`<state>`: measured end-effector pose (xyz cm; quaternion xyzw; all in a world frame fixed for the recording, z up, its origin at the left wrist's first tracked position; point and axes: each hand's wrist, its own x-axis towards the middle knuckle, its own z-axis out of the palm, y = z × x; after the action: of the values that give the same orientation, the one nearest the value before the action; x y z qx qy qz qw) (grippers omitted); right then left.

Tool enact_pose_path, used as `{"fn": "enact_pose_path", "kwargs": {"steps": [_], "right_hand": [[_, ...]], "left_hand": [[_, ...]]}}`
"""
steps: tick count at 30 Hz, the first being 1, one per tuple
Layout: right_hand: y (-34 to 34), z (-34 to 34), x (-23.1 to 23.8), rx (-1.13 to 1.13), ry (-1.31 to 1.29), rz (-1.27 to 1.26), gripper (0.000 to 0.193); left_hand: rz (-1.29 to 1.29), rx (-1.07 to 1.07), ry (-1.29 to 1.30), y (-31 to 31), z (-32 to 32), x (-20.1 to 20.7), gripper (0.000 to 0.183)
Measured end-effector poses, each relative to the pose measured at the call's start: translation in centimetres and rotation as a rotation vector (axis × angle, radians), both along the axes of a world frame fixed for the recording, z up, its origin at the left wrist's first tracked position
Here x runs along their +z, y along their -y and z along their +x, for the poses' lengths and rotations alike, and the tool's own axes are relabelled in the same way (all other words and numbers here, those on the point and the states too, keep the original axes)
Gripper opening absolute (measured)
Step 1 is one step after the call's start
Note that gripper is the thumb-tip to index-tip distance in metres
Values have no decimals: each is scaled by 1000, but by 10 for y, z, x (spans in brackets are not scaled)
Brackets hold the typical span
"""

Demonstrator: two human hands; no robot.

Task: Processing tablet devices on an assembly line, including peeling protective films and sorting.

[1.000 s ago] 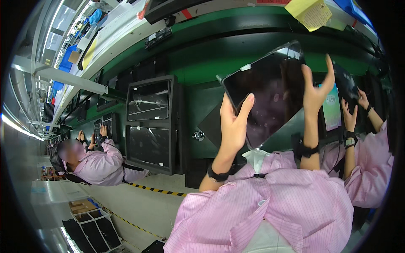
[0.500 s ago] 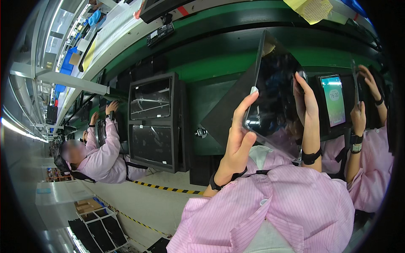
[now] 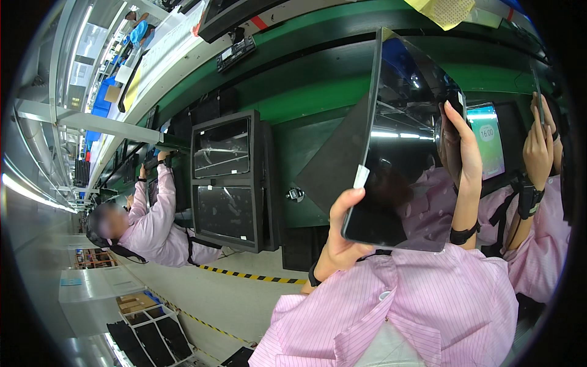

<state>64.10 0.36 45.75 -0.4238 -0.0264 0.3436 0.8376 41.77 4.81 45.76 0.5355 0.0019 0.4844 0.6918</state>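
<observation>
Dark panel turned, right fingers — splayed earlier — at its edge

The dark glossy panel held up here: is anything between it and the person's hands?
Nothing visible. The left hand grips the dark glossy panel at its lower left, just below a white tab; the right hand touches it near the right edge.

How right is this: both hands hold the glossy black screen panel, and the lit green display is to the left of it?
One slip: in the head view, the lit green display is to the right of the glossy black screen panel, not the left. The left hand and right hand do hold that panel.
</observation>
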Motion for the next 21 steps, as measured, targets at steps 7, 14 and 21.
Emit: {"fn": "enact_pose_path", "kwargs": {"steps": [7,14,21], "right_hand": [[10,-7,22,-13,73,-62,23],[15,-19,27,-14,330,-54,31],[29,-33,26,-46,517,-155,29]], "left_hand": [[-118,-62,37,8,-7,1,86],[-395,-397,-50,-17,-37,28,126],[-23,-170,-727,-56,-14,66,35]]}}
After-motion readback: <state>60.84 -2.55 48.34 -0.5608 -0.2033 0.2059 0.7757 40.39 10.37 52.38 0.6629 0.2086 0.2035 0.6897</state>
